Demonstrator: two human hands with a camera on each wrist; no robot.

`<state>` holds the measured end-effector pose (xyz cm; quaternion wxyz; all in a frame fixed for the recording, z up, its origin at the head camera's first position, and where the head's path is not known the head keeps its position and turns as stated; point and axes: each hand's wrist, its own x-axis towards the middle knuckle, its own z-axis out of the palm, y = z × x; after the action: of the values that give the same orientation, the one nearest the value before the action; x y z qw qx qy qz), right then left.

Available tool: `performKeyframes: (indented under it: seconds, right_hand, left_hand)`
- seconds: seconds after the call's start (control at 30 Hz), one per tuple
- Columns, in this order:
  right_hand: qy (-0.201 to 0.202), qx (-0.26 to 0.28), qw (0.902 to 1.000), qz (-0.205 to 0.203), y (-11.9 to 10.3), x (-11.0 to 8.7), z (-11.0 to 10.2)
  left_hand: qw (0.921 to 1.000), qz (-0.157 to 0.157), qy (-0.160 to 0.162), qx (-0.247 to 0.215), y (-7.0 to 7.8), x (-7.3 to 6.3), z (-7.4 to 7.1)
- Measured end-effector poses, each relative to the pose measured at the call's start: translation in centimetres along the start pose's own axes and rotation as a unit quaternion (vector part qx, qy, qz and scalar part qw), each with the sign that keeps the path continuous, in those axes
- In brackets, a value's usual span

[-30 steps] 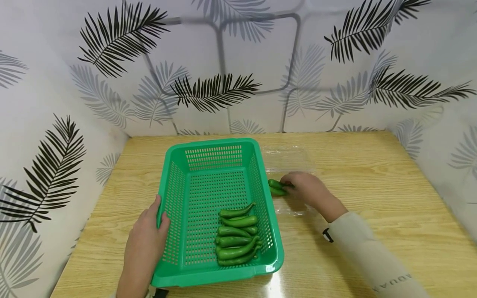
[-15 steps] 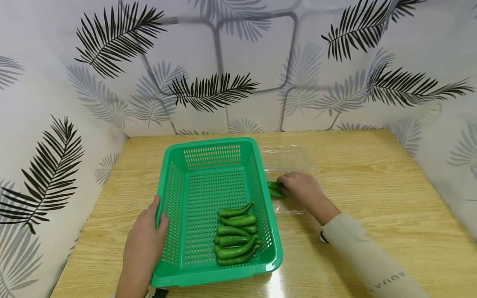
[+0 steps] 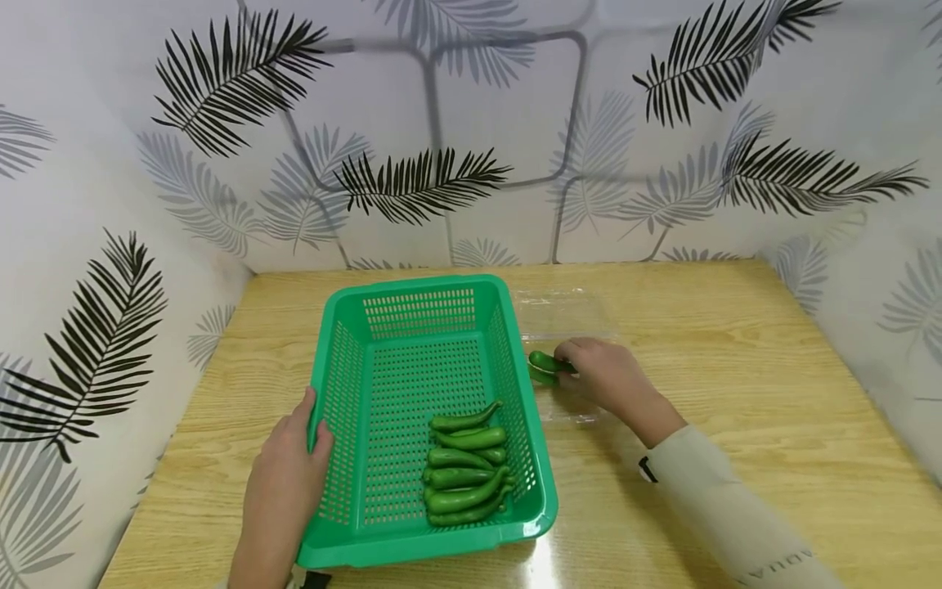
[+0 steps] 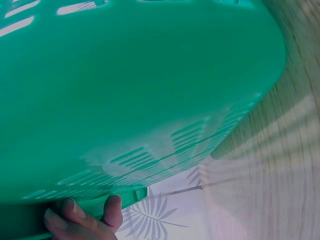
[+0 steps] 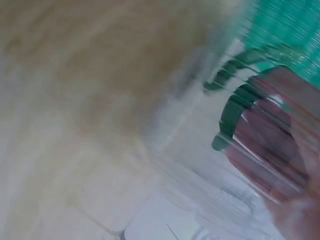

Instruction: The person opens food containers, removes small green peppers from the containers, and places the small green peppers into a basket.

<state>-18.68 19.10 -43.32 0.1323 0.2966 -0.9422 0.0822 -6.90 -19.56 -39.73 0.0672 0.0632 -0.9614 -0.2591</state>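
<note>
My left hand [image 3: 283, 483] grips the left rim of a green plastic basket [image 3: 425, 282]. Its fingertips [image 4: 114, 207] show along the rim in the left wrist view. Several green peppers [image 3: 471, 495] lie stacked in the basket's near right part. Beyond the basket's right side, my right hand [image 3: 607, 378] is inside a clear plastic box [image 3: 562, 311]. It pinches a green pepper [image 5: 232, 112] between thumb and fingers. A second green pepper [image 5: 240, 65] lies beside it, seen through the clear wall. The right wrist view is blurred.
The basket and the clear box stand side by side on a wooden table [image 3: 721, 343], the basket's right rim overlapping the box in the head view. A leaf-patterned wall covering [image 3: 478, 106] closes off the back and sides.
My right hand shifts slightly left, then back right within the clear box, and the held pepper shifts with it. My left hand and the basket stay put.
</note>
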Motion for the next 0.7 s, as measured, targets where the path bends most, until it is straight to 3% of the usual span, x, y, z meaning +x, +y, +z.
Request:
performKeyframes:
  seconds: [0.33, 0.7]
  right_hand:
    - [-0.007, 0.018, 0.9994, 0.029, -0.4, 0.1, -3.3]
    - [-0.022, 0.02, 0.9971, 0.07, 0.6, -0.4, -4.0]
  left_hand:
    - [1.0, -0.002, -0.004, 0.001, -0.1, 0.0, 0.0]
    - [1.0, 0.007, 0.003, 0.005, -0.1, 0.1, 0.1]
